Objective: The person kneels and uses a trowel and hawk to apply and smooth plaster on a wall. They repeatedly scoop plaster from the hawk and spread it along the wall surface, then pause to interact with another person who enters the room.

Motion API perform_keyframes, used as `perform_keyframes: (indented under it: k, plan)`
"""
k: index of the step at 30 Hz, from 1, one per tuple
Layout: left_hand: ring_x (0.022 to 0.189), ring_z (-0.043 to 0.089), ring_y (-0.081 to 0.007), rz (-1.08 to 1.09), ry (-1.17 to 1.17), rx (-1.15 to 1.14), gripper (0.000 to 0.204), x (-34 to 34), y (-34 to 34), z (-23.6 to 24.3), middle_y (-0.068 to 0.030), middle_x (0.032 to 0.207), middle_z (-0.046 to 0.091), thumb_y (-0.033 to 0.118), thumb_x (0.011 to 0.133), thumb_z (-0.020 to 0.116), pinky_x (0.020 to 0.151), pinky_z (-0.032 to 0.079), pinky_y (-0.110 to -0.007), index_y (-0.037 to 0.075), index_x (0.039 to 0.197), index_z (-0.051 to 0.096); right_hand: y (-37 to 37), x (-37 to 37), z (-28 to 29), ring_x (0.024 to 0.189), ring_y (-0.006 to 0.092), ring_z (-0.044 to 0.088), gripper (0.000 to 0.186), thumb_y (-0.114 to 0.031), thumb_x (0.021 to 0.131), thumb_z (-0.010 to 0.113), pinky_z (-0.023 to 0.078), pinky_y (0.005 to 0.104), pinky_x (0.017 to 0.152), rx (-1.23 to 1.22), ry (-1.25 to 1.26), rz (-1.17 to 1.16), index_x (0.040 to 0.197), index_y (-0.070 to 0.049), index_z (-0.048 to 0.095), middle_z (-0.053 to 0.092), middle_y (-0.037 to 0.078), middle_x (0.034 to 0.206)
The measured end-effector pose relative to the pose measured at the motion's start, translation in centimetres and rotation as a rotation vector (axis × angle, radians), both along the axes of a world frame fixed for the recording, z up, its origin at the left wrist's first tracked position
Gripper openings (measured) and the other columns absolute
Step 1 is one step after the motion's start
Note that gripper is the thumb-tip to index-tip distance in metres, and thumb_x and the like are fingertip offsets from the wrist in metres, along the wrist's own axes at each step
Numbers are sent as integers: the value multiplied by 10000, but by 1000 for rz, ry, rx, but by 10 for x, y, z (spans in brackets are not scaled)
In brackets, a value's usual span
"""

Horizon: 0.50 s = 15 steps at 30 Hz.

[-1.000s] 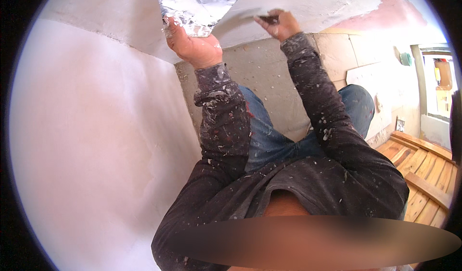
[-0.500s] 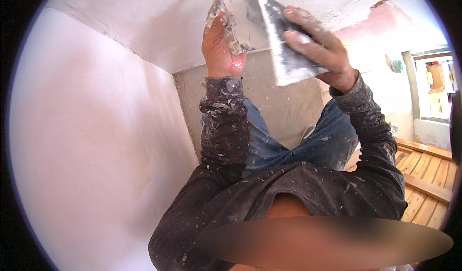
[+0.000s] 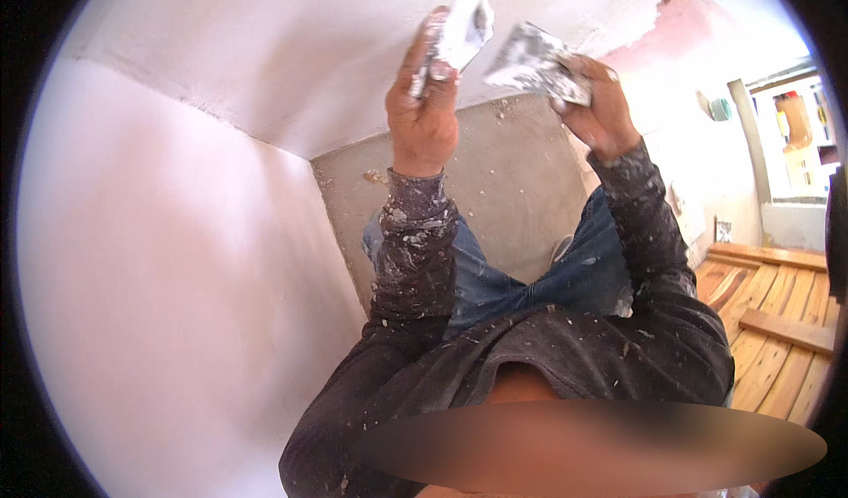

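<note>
My left hand [image 3: 425,131] is closed around a putty knife [image 3: 463,28] held up before the far wall. A thick load of white filler covers the side of it that shows; most of its handle is hidden by my fingers. To the right, my right hand [image 3: 606,114] grips a second, wide putty knife [image 3: 533,63]. Its flat metal blade is smeared with white and grey filler and tilts toward the left hand. A gap separates the two tools. Dried white specks cover both dark sleeves.
Pale plastered walls rise at the left [image 3: 168,268] and ahead [image 3: 291,65], meeting in a corner. Below lies a grey concrete floor [image 3: 512,180] with small crumbs. Wooden slatted boards [image 3: 777,321] stand at the lower right, below a window opening [image 3: 791,140].
The two putty knives have moved apart. My left hand has turned over, bringing the white filler into view. My right hand has shifted slightly left and its blade has swung flatter.
</note>
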State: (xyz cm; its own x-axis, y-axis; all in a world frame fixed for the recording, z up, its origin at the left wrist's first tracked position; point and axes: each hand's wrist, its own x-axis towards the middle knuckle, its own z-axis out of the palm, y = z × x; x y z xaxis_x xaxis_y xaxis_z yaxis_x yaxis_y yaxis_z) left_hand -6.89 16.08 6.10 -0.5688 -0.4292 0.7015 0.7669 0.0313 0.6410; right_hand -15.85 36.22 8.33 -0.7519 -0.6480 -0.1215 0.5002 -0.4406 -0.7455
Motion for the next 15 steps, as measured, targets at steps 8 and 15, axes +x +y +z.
perform_keyframes:
  k: [8, 15]
  plan:
    - [1049, 586, -179, 82, -426, -652, 297, -1, -13, 2, -89, 1121, 643, 165, 942, 549, 927, 450, -312, 59, 1216, 587, 20, -71, -38, 1058, 301, 570, 319, -182, 956, 448, 481, 478, 923, -650, -56, 350, 1194, 28, 483, 549, 220, 1188]
    - [976, 578, -190, 245, -117, 175, 357, -6, -39, -14, -122, 1099, 598, 187, 940, 568, 865, 482, -318, -52, 1201, 523, -15, -52, -234, 1213, 371, 470, 433, -173, 951, 312, 356, 548, 1057, -249, -510, -389, 1329, 31, 359, 421, 241, 1348]
